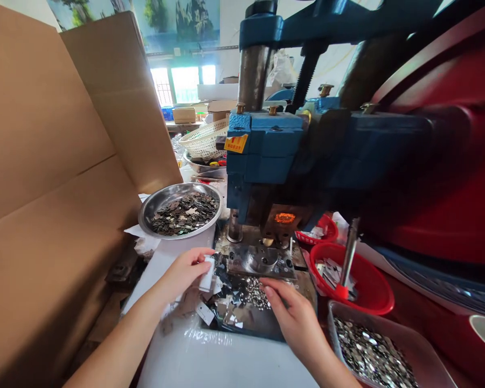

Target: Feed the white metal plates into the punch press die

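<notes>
White material point(207, 276) is clamped in the left hand point(188, 270), nine o'clock from the die point(262, 261), seemingly for easy reach. Grip of the right hand point(294, 312) cannot be told.

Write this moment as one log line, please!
left hand: holding white piece | right hand: at small metal bits | blue press: ahead of hands

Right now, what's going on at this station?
A person is working bare-handed at a blue press. The left hand pinches a white piece beside the metal plate. The right hand is at a pile of small shiny parts in front of that plate; whether it grips any isn't clear. The press head sits above the plate, with a gap between. A steel bowl of flat metal pieces stands beyond the left hand.
</notes>
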Available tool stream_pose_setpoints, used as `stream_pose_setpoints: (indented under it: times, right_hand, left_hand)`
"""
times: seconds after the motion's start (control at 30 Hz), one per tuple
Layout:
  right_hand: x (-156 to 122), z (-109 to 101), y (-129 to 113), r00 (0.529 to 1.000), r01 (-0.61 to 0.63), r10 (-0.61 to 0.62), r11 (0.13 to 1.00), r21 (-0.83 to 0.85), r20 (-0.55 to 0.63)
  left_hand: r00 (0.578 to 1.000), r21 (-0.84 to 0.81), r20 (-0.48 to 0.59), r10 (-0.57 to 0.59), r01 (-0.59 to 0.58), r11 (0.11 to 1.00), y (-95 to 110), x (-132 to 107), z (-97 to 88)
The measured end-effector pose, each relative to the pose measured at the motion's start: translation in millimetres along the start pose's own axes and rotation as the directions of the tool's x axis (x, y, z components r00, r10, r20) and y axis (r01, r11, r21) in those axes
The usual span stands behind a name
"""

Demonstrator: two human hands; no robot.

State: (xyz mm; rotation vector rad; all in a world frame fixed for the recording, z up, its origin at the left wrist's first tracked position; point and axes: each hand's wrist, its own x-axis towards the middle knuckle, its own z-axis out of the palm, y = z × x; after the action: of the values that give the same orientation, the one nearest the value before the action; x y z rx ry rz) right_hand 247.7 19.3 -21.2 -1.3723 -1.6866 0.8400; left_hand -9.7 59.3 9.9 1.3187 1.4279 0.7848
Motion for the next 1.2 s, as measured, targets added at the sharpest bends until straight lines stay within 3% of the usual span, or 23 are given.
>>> stream_pose_setpoints:
  times: [0.07, 0.13, 0.2, 0.27, 0.33, 0.4, 0.47, 0.53, 0.57, 0.63, 0.7, 0.77, 0.8, 0.87, 0.97, 1.1, 1.13, 1.2]
  right_hand:
    - [-2.3, 10.2, -8.9, 0.983, -0.173, 0.156, 0.960, 0.220, 0.092]
    - [-3.2, 17.9, -16.3, 0.955, -0.290, 0.232, 0.867, 0.406, 0.187]
    - [-3.2, 21.4, -19.8, 0.942, -0.331, 0.247, 0.792, 0.512, 0.226]
    - [-2.8, 20.8, -18.7, 0.960, -0.281, 0.227, 0.807, 0.520, 0.166]
    - [-2.6, 16.8, -14.6, 0.992, -0.119, 0.128, 0.915, 0.385, 0.001]
    - [-3.3, 10.2, -10.0, 0.977, 0.137, -0.117, 0.985, 0.105, -0.178]
    - [-4.8, 1.9, -6.6, 0.869, 0.379, -0.423, 0.902, -0.206, -0.255]
    - [-6.6, -6.5, -4.2, 0.731, 0.510, -0.636, 0.750, -0.421, -0.247]
    - [-7.3, -10.2, -3.0, 0.687, 0.532, -0.689, 0.693, -0.485, -0.231]
    - [-7.0, -15.4, -0.2, 0.658, 0.546, -0.728, 0.638, -0.542, -0.194]
    - [-3.3, -17.4, 3.4, 0.686, 0.547, -0.709, 0.653, -0.523, -0.167]
    - [4.7, -16.4, 7.4, 0.750, 0.504, -0.638, 0.724, -0.471, -0.177]
    - [10.3, -15.2, 9.2, 0.785, 0.462, -0.587, 0.767, -0.445, -0.198]
    - [23.9, -12.1, 12.2, 0.845, 0.357, -0.473, 0.845, -0.398, -0.248]
    - [46.7, -8.2, 16.3, 0.901, 0.244, -0.336, 0.915, -0.321, -0.274]
    - [71.5, -7.3, 25.4, 0.932, 0.147, -0.220, 0.957, -0.251, -0.289]
    - [75.7, -7.7, 28.4, 0.933, 0.129, -0.201, 0.961, -0.245, -0.297]
    - [81.8, -8.6, 34.7, 0.936, 0.108, -0.175, 0.968, -0.226, -0.305]
  left_hand:
    - [0.996, -0.184, 0.085, -0.034, 0.050, 0.982, 13.2, -6.7, 18.0]
    - [0.989, -0.287, 0.138, -0.043, 0.082, 0.955, 24.9, -11.9, 34.9]
    - [0.987, -0.338, 0.155, -0.030, 0.082, 0.938, 33.3, -15.0, 48.6]
    - [0.989, -0.377, 0.149, -0.007, 0.064, 0.924, 37.5, -16.4, 59.5]
    - [0.989, -0.453, 0.145, 0.006, 0.061, 0.889, 38.5, -17.5, 68.5]
    - [0.988, -0.583, 0.156, 0.000, 0.092, 0.807, 37.9, -19.1, 75.9]
    - [0.983, -0.693, 0.179, -0.027, 0.146, 0.706, 37.4, -21.1, 81.4]
    - [0.979, -0.745, 0.196, -0.058, 0.187, 0.641, 36.7, -22.5, 84.4]
    - [0.978, -0.750, 0.200, -0.063, 0.194, 0.632, 36.1, -22.7, 85.3]
    - [0.981, -0.727, 0.192, -0.037, 0.168, 0.666, 33.9, -21.2, 86.4]
    - [0.991, -0.609, 0.127, 0.044, 0.043, 0.792, 30.9, -16.8, 88.0]
    - [0.982, -0.342, 0.025, 0.187, -0.168, 0.925, 28.5, -9.2, 90.5]
    - [0.963, -0.172, -0.016, 0.270, -0.269, 0.948, 28.0, -4.1, 92.0]
    - [0.909, 0.121, -0.062, 0.411, -0.402, 0.908, 28.1, 8.7, 95.2]
    - [0.845, 0.358, -0.127, 0.520, -0.449, 0.818, 28.7, 31.5, 99.9]
    - [0.773, 0.479, -0.241, 0.588, -0.432, 0.764, 25.6, 56.4, 106.7]
    - [0.770, 0.471, -0.256, 0.584, -0.428, 0.771, 24.7, 60.3, 108.4]
    - [0.812, 0.405, -0.254, 0.525, -0.404, 0.820, 24.0, 65.5, 111.3]
